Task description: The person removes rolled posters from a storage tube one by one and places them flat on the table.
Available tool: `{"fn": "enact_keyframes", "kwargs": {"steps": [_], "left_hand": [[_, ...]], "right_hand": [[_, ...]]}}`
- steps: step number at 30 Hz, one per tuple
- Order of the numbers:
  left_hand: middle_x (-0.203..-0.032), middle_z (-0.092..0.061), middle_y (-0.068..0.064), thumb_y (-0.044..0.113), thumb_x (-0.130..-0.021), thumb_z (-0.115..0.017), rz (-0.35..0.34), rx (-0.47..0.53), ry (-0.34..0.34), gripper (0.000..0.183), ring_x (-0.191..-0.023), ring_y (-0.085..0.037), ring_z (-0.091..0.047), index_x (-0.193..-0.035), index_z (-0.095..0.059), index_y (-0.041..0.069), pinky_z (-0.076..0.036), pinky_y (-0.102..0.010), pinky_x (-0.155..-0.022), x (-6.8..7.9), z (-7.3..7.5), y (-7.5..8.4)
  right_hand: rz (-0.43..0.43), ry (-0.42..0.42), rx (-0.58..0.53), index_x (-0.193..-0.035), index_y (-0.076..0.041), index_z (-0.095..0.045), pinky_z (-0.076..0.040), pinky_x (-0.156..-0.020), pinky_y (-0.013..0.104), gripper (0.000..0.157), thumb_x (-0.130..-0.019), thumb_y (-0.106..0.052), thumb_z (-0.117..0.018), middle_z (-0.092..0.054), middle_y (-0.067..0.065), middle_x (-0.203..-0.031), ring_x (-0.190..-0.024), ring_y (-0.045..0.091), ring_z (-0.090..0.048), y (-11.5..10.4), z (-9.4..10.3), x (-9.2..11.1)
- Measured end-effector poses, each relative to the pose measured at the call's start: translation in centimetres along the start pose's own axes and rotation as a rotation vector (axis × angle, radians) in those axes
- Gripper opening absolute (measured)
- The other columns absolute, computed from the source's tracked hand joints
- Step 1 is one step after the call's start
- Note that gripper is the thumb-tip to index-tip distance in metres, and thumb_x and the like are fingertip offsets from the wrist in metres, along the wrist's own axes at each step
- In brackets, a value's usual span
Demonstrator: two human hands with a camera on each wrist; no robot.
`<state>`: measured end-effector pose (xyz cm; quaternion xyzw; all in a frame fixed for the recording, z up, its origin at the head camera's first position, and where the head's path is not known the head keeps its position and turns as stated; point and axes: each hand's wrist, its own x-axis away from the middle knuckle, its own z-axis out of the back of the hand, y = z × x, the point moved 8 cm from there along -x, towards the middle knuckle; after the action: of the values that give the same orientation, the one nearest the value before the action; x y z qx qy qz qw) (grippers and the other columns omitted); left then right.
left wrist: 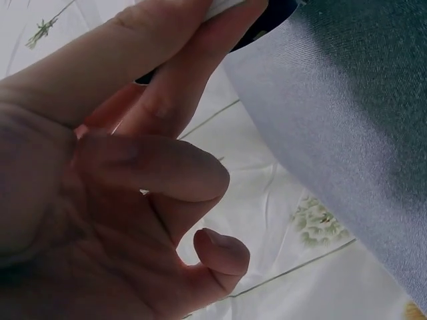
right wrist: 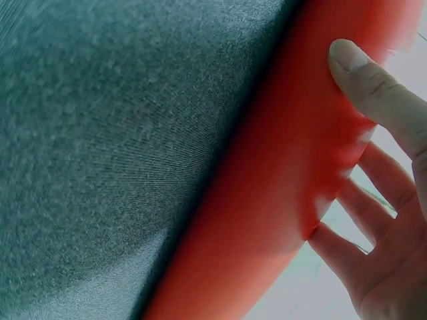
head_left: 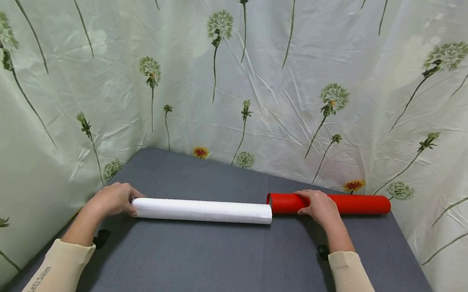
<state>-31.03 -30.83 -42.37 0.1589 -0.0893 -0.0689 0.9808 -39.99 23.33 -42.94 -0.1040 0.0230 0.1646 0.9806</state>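
A white paper roll (head_left: 204, 211) lies sideways across the middle of the table. My left hand (head_left: 115, 198) pinches its left end between thumb and fingers; in the left wrist view a dark inner edge (left wrist: 265, 25) shows beside the pinch, and the other fingers curl below without holding anything. To the right, a red tube (head_left: 361, 204) lies with its open end facing the roll's right end, which overlaps the tube's mouth in the head view. My right hand (head_left: 322, 208) holds the tube near that mouth, thumb (right wrist: 360, 73) on one side and fingers over the other.
A dark grey cloth covers the table (head_left: 205, 265). Behind and at both sides hangs a pale curtain (head_left: 266, 74) printed with dandelions, close to the table's back edge. The tube's far end reaches near the table's right edge.
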Motion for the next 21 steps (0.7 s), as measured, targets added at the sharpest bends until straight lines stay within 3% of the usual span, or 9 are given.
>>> {"fn": "enact_keyframes", "kwargs": {"steps": [8, 15, 21], "left_hand": [[-0.107, -0.081, -0.011, 0.015, -0.080, -0.090, -0.033, -0.017, 0.033, 0.049, -0.078, -0.016, -0.059, -0.127, -0.080, 0.016, -0.044, -0.035, -0.066, -0.7, -0.2, 0.7], [-0.097, -0.078, -0.005, 0.016, -0.083, -0.089, -0.054, -0.009, 0.017, 0.048, -0.075, -0.016, -0.056, -0.129, -0.079, 0.020, -0.042, -0.034, -0.065, -1.7, -0.5, 1.3], [-0.113, -0.080, -0.012, 0.016, -0.083, -0.089, -0.059, -0.021, 0.013, 0.047, -0.078, -0.016, -0.059, -0.128, -0.079, 0.022, -0.042, -0.035, -0.066, -2.6, -0.6, 2.0]], "right_hand": [[-0.034, -0.006, 0.037, -0.144, -0.016, -0.067, -0.053, -0.100, 0.064, 0.062, -0.086, -0.024, -0.088, -0.066, 0.020, -0.145, -0.131, 0.046, -0.061, -0.2, -0.1, 0.0], [-0.082, 0.020, 0.121, -0.145, -0.018, -0.067, -0.056, -0.088, 0.063, 0.063, -0.087, -0.033, -0.087, -0.068, 0.017, -0.143, -0.123, 0.042, -0.066, -1.0, -0.2, 0.3], [-0.107, 0.059, 0.176, -0.143, -0.018, -0.068, -0.058, -0.082, 0.060, 0.062, -0.087, -0.038, -0.087, -0.072, 0.017, -0.135, -0.111, 0.041, -0.069, -1.7, -0.4, 0.3]]}}
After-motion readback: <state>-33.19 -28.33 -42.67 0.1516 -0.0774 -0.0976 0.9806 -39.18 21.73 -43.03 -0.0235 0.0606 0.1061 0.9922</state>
